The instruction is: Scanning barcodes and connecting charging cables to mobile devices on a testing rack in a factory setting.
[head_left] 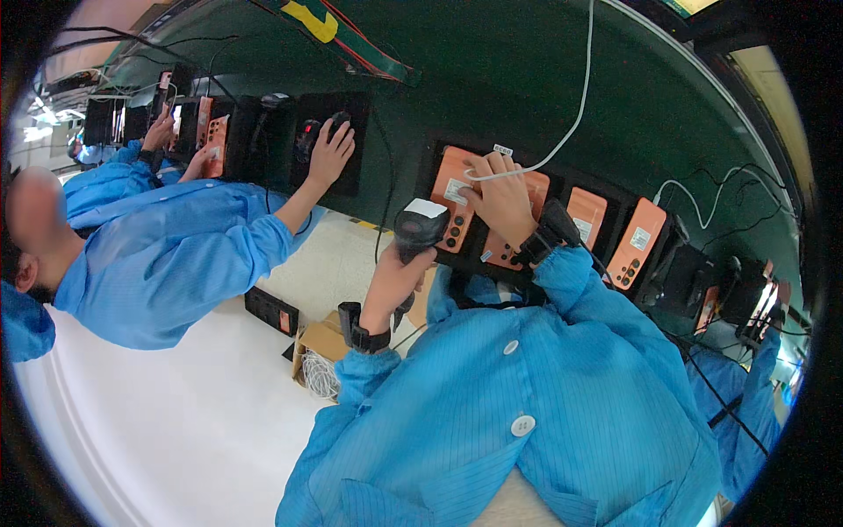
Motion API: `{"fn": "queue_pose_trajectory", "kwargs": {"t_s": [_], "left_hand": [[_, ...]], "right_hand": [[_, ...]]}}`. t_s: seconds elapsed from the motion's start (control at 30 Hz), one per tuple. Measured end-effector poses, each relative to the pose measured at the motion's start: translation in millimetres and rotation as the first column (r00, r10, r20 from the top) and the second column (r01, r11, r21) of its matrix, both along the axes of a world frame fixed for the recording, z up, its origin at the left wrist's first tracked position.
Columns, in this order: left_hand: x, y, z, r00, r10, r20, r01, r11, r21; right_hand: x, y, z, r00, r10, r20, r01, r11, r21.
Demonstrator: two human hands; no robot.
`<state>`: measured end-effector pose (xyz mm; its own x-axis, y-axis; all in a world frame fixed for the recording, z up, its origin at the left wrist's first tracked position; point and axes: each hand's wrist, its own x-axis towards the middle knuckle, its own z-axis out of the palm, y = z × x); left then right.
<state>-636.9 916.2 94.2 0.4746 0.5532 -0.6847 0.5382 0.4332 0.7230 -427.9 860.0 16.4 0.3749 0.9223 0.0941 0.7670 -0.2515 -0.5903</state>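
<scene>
My left hand [395, 285] is wrapped around the handle of a black handheld scanner [420, 230], whose top carries a white label. Its head is beside an orange phone [449, 164] lying back up, with a white sticker and dark camera lenses. My right hand [504, 200] reaches over that phone and a second orange phone [537, 186], which it partly covers. A white cable [575, 125] curves down into its fingers, which are closed around it near the first phone; the cable's tip is hard to make out. Both wrists wear black bands.
Further right lie two more orange phones, one [587, 213] in a black tray and one [638, 243] beside a white cord. At left, a co-worker in blue rests a hand [332, 154] on a black device. Below stands a cardboard box [323, 341] with coiled white cables.
</scene>
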Motion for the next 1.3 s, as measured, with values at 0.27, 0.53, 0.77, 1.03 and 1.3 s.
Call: {"fn": "queue_pose_trajectory", "kwargs": {"t_s": [0.27, 0.53, 0.77, 1.03, 1.3], "left_hand": [[5, 10, 2, 0.999, -0.037, -0.015, 0.036, 0.996, -0.082], [20, 20, 11, 0.986, -0.143, -0.085, 0.129, 0.98, -0.154], [23, 53, -19, 0.999, 0.032, -0.023, -0.025, 0.972, 0.234], [69, 115, -136, 0.966, -0.146, -0.213, 0.24, 0.814, 0.529], [59, 134, -214, 0.928, -0.303, -0.216, 0.369, 0.691, 0.621]], "right_hand": [[-1, -1, 1, 1.0, 0.001, 0.01, -0.001, 1.0, -0.011], [0, -1, 6, 1.0, 0.004, 0.025, -0.005, 1.0, 0.014], [-2, -2, 2, 0.997, -0.049, -0.052, 0.05, 0.998, 0.026], [-10, -14, -2, 0.998, -0.035, -0.053, 0.03, 0.995, -0.096], [-26, -16, 1, 0.995, -0.012, 0.104, 0.012, 1.0, 0.001]]}}
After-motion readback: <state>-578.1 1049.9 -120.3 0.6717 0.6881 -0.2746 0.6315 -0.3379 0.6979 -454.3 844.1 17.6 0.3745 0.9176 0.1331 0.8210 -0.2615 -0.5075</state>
